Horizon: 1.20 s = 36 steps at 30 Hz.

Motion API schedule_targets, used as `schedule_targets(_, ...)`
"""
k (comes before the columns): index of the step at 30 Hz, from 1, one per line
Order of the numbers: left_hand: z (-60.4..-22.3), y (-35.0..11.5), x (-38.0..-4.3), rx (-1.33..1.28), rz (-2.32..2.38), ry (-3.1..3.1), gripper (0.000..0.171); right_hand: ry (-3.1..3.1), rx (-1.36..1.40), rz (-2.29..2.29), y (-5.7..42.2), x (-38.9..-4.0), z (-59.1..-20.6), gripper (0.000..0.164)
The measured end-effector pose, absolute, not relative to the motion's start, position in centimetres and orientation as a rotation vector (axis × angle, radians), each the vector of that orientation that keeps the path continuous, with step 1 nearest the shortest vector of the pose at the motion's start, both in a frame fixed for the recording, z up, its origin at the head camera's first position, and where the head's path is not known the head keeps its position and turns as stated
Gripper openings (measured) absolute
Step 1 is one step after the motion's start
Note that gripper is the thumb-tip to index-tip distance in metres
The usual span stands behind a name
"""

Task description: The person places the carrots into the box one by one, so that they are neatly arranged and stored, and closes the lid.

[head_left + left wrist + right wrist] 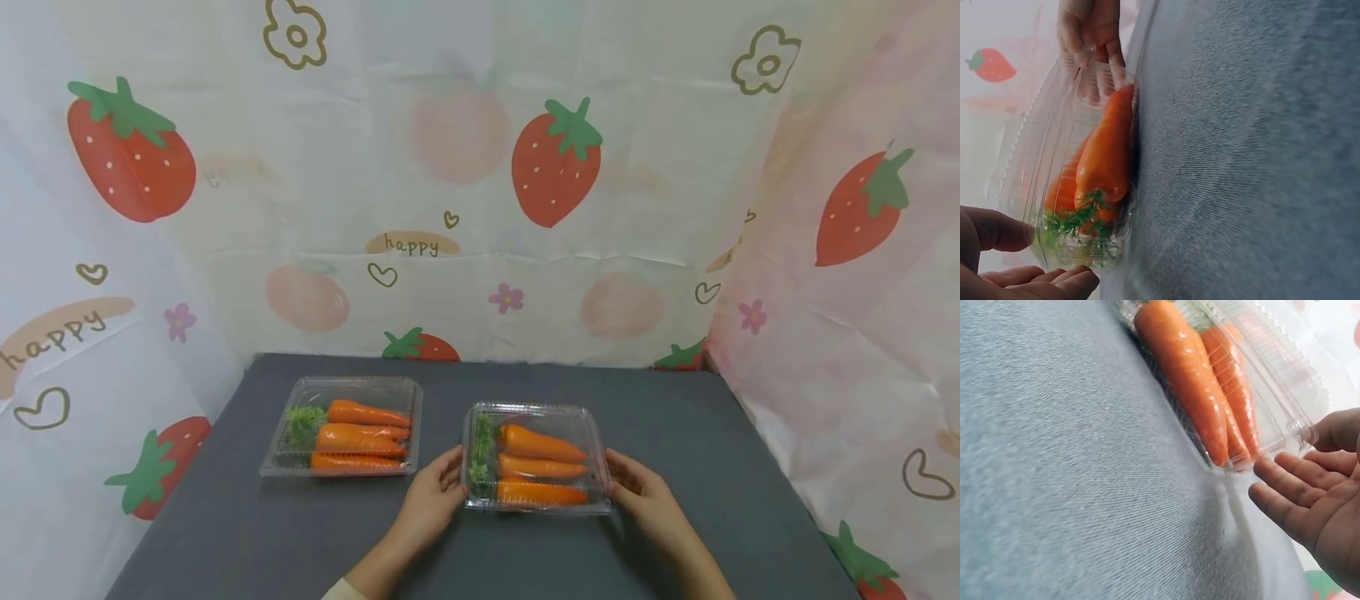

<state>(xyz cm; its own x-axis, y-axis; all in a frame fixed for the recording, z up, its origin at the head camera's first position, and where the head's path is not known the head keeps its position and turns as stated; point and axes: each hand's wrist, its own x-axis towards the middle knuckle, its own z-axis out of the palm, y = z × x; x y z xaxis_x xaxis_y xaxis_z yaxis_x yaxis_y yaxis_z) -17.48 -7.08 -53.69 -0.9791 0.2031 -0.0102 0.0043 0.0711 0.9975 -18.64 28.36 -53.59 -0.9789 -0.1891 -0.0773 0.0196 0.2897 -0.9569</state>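
A clear plastic clamshell box [536,506] stands closed in front of me, with several-ridged lid edges, orange carrots [542,465] and green carrot tops [482,454] inside. On its left side, my left hand [433,502] holds it, thumb [1007,231] at the lid rim and fingers [1063,282] along the lower side. At the opposite end my right hand [647,498] holds the box, its thumb [1335,430] on the rim and its fingers [1294,481] beside the lower corner. Whether the base touches the cloth or hovers slightly, I cannot tell.
Another clear box [270,467] of carrots with green tops sits on the left of the dark grey cloth-covered table [675,417]. Pale curtains [480,200] printed with strawberries, flowers and hearts enclose the back and both sides.
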Motion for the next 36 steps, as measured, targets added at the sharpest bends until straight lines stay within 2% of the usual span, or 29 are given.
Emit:
schedule_targets(15,-54.2,-5.5,-20.3,0.123,2.095,2.287,0.056,2.397,-0.033,-1.861,27.4,-21.2,-53.5,0.052)
schedule_targets(25,-54.4,-4.9,-23.0,0.043,2.165,2.277,0.053,2.283,0.036,-1.995,27.0,-23.1,-53.7,0.058)
schedule_targets(36,-54.9,-5.1,-22.3,-0.050,2.058,2.386,0.044,2.419,0.104,-1.827,26.6,-22.2,-53.2,0.046)
